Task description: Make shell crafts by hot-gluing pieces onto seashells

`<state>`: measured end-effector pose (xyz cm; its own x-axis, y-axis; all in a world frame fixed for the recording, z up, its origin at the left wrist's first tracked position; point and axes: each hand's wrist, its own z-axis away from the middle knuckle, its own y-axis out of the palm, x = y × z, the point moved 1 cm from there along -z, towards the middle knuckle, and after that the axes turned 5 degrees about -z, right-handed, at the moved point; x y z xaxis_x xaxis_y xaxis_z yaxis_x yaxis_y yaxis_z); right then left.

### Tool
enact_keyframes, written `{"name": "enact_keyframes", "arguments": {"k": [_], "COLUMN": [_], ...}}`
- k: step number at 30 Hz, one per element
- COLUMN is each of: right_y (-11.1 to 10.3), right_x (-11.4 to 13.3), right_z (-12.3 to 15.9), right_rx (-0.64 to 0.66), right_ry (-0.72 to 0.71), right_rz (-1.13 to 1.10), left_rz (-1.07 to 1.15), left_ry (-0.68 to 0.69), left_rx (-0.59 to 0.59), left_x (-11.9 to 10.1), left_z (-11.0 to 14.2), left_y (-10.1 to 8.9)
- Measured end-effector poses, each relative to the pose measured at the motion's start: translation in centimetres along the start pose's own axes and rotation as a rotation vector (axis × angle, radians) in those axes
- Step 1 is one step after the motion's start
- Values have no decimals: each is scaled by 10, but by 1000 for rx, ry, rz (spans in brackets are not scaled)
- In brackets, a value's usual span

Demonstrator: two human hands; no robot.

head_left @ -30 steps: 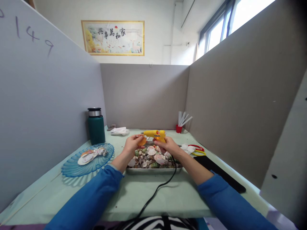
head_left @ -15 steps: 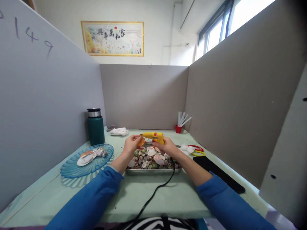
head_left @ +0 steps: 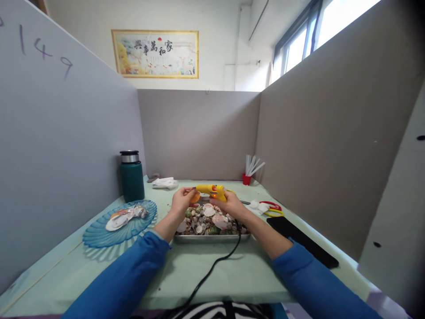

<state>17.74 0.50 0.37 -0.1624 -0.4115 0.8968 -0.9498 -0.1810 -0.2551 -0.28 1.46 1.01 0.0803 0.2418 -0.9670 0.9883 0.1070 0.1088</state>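
Observation:
My right hand [head_left: 228,203] is closed round the handle of a yellow hot glue gun [head_left: 210,189], whose nozzle points left. Between the fingertips of my left hand [head_left: 181,201] is an orange seashell [head_left: 195,198], right at the nozzle; whether the two touch I cannot tell. Both hands are above a metal tray [head_left: 212,239] heaped with seashells [head_left: 209,219] of several colours. A black cord [head_left: 215,262] runs from the glue gun down over the tray to the table's front edge.
To the left, a blue scalloped plate [head_left: 96,232] bears joined shells [head_left: 124,217], with a green bottle [head_left: 132,179] behind it. White tissues [head_left: 165,182], a red cup of glue sticks [head_left: 246,179], scissors [head_left: 275,212] and a black slab [head_left: 302,241] lie around. Partitions enclose the table.
The glue gun's nozzle end has shifted very slightly left and its body tilts a little more downward to the right. Both hands keep their hold, and the rest stays put.

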Motion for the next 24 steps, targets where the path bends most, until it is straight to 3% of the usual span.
{"name": "enact_keyframes", "arguments": {"k": [24], "right_y": [1], "right_x": [-1], "right_z": [0], "right_rx": [-45], "right_ry": [-28], "right_rz": [79], "left_rz": [24], "left_ry": [-14], "left_rx": [15], "left_x": [0], "left_z": [4], "left_y": [1]}}
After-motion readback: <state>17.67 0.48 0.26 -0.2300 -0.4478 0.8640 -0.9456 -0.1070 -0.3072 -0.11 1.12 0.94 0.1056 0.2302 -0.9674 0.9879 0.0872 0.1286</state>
